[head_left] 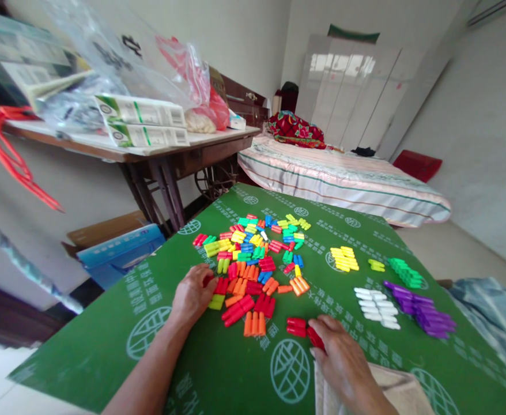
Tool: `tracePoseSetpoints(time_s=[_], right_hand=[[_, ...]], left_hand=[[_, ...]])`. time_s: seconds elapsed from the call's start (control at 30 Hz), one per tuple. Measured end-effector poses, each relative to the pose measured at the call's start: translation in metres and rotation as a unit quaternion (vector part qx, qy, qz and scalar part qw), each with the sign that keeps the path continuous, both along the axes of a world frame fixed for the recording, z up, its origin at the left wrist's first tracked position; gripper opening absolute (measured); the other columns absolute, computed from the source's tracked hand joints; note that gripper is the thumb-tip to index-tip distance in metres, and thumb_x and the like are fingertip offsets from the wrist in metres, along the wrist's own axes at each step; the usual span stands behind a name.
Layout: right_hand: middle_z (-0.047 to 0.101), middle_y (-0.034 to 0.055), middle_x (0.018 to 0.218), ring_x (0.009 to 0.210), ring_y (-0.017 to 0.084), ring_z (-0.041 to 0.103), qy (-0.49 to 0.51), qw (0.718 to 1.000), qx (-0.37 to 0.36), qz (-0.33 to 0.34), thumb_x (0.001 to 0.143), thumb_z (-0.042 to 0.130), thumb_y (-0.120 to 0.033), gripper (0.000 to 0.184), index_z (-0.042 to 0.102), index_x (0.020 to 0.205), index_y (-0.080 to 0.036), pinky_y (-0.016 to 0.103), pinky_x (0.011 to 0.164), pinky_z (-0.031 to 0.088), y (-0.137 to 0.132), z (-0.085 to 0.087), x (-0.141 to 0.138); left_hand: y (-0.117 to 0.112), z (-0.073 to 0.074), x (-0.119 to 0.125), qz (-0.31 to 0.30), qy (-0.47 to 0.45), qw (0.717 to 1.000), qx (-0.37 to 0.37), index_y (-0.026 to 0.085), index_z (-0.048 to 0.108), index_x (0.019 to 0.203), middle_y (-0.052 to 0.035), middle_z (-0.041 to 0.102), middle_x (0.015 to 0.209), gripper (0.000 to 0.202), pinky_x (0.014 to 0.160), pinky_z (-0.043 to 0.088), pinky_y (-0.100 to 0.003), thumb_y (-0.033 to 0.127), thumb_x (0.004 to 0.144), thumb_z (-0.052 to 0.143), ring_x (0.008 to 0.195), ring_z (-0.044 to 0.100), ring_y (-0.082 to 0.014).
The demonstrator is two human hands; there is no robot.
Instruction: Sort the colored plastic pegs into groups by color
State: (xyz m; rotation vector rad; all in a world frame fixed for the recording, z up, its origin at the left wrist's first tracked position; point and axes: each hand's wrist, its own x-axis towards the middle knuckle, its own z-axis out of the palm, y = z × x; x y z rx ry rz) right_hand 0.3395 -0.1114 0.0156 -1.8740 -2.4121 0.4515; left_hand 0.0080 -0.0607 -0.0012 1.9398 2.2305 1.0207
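Pinching a red piece [316, 339] between thumb and fingers of the right hand [337, 351], just beside a red pair [296, 327] at the near side of a green board [218, 369]. Working well apart from that, closing the left hand [195, 291] on another red piece [208, 280] at the edge of a mixed pile [248, 271], hiding much of the fingertips and making the firmness of the hold impossible to tell. Looking light, stiff and smooth, probably plastic; likely surviving a drop but perhaps skidding or rolling under an uneven squeeze. Suiting, by the look of the rounded shape, a thumb-and-finger hold across the long sides near the middle. Crowding the left fingers with lime pieces [216, 301], and filling the gap between the hands with an orange trio [255, 324] and a red block [238, 311], so probably hampering any straight sweep across. Bunching a pale cloth [393, 383] below the right wrist, perhaps snagging a low forearm. Showing farther right a white row [376, 308], a purple stack [421, 311], a green stack [404, 272] and a yellow stack [343, 259], set apart from the pile. Backing the scene with a laden table [222, 138] and a striped bed [339, 173].
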Motion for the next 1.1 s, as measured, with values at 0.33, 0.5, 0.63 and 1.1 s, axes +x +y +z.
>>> tracePoseSetpoints(time_s=[0.33,0.5,0.63,1.1], right_hand=[[0.057,0.0094,0.123,0.116,0.025,0.051,-0.025,1.000,0.003,-0.005,0.080,0.052,-0.031,0.043,0.059,0.121,-0.019,0.033,0.096,0.041,0.0067,0.0006,-0.0069],[0.057,0.0104,0.124,0.117,0.025,0.050,-0.017,1.000,0.008,-0.012,0.081,0.050,-0.034,0.048,0.057,0.125,-0.016,0.033,0.099,0.040,0.0076,0.0009,-0.0085],[0.051,0.0103,0.133,0.123,0.025,0.046,0.001,1.000,0.002,-0.005,0.079,0.051,-0.036,0.055,0.052,0.130,-0.015,0.034,0.102,0.037,0.0088,0.0000,-0.0059],[0.056,0.0065,0.129,0.121,0.021,0.048,0.011,0.999,0.023,0.020,0.078,0.050,-0.017,0.046,0.059,0.123,-0.018,0.031,0.105,0.034,0.0046,-0.0017,-0.0085]], left_hand=[[-0.0030,0.0009,0.0007,0.001,-0.003,1.000,0.005,0.021,0.058,0.071,-0.0089,0.065,0.102,0.021,0.080,0.051,-0.030,0.037,0.072,0.045,0.087,0.064,-0.0213],[-0.0026,0.0004,0.0004,-0.002,0.003,1.000,0.009,0.021,0.059,0.071,-0.0074,0.066,0.101,0.018,0.081,0.051,-0.030,0.034,0.072,0.046,0.087,0.063,-0.0210],[-0.0025,0.0000,-0.0001,-0.006,0.000,1.000,0.010,0.021,0.059,0.071,-0.0083,0.066,0.102,0.018,0.082,0.051,-0.031,0.034,0.072,0.047,0.088,0.063,-0.0212],[-0.0018,-0.0040,-0.0016,-0.010,-0.010,1.000,0.012,0.021,0.059,0.070,-0.0093,0.066,0.100,0.018,0.081,0.051,-0.031,0.034,0.072,0.047,0.088,0.063,-0.0215]])
